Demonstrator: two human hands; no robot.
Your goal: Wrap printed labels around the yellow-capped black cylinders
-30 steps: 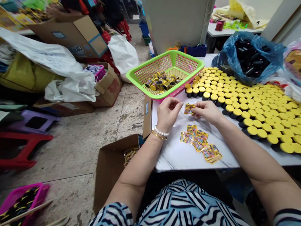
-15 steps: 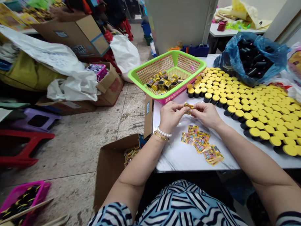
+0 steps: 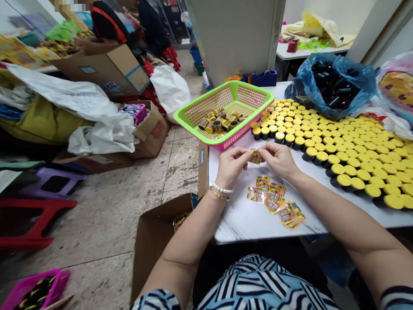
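Observation:
Between my hands is a small yellow printed plastic label [image 3: 256, 157], its printed face toward me. My left hand [image 3: 233, 165] pinches its left edge, with a pearl bracelet and a gold bangle at the wrist. My right hand [image 3: 277, 159] has its fingertips closed on the upper right of the same label. Just below, on the white table [image 3: 239, 221], lies a loose spread of similar labels [image 3: 274, 192], some overlapping. Beyond my hands, a green basket [image 3: 188, 114] nested in a pink one holds several small yellow-and-black wrapped cylinders [image 3: 222, 120].
Rows of black containers with yellow caps [image 3: 348, 145] cover the table's right side. Behind them sits a blue plastic bag [image 3: 300, 86] of black pieces. An open cardboard box [image 3: 148, 238] stands left of the table. Stools, sacks and seated people are farther left.
The label between my fingers has turned from a crumpled, edge-on look to a flatter face toward me. The whole view has shifted slightly; the labels on the table lie as before.

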